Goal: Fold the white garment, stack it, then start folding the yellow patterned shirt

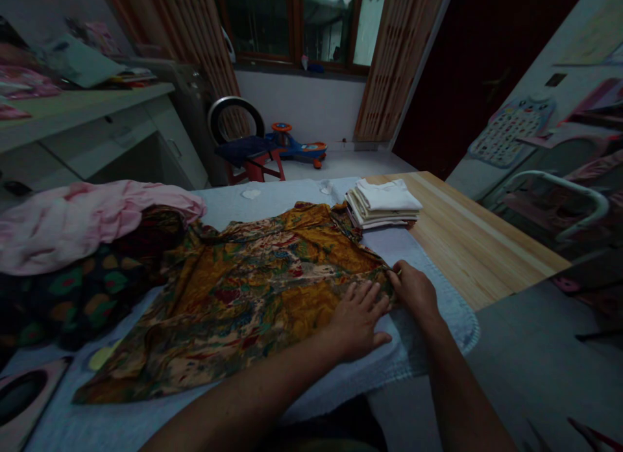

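Note:
A garment point(263, 283) in mustard yellow with a multicoloured pattern lies spread on a light blue cloth point(428, 348) over the table. Palm down and fingers spread, my left hand point(357, 319) rests on the garment near its right end. Just beyond it, my right hand point(413, 288) pinches the garment's right edge between thumb and fingers. A few wrinkles and raised folds run across the fabric. Close to the garment's far right corner stands a stack of folded clothes point(384, 205), a white one on top.
At the left lie a heaped pink cloth point(87, 218) and a dark patterned cloth point(92, 289). A flat pink-framed object point(32, 400) sits at the near left. Bare wooden tabletop point(477, 238) shows at right. Behind are a red stool point(256, 166) and a blue ride-on toy point(296, 147).

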The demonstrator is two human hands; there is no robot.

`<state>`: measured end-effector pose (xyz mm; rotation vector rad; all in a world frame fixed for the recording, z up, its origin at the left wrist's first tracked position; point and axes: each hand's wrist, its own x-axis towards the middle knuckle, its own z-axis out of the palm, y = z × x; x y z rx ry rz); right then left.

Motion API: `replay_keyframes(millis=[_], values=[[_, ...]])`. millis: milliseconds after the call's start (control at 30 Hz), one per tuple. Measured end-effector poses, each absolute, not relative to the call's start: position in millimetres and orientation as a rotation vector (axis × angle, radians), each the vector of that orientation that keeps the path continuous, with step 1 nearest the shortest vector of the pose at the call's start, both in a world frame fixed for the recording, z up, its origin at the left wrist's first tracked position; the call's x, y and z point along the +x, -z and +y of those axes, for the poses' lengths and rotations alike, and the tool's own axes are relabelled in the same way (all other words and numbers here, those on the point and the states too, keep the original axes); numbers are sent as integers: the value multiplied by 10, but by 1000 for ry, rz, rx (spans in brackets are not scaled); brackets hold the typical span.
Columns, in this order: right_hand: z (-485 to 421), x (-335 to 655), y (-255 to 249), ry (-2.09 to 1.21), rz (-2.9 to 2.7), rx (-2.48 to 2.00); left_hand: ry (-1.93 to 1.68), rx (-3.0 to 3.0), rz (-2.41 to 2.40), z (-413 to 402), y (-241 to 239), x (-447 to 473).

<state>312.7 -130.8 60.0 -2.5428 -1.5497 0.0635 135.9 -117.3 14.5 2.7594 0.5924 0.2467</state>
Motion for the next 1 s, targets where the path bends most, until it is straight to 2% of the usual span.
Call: replay_keyframes(millis=[200, 433, 600, 767, 1000], values=[[-1339, 3241, -548, -72, -1571, -2457, -309, 2700, 560, -1206, -223, 1264], [-1508, 2968, -584, 210, -1633, -2119, -244, 2778, 751, -994, -177, 610], [-1585, 2380, -253, -3, -1976, -1757, -219, 2816, 804, -967, -34, 417], [-1595, 2282, 25, 3, -2049, -1919, -283, 2819, 865, -1006, -36, 421], [-1600, 2419, 27, 43, -2073, -2077, -215, 2797, 943, -1020, -114, 188]])
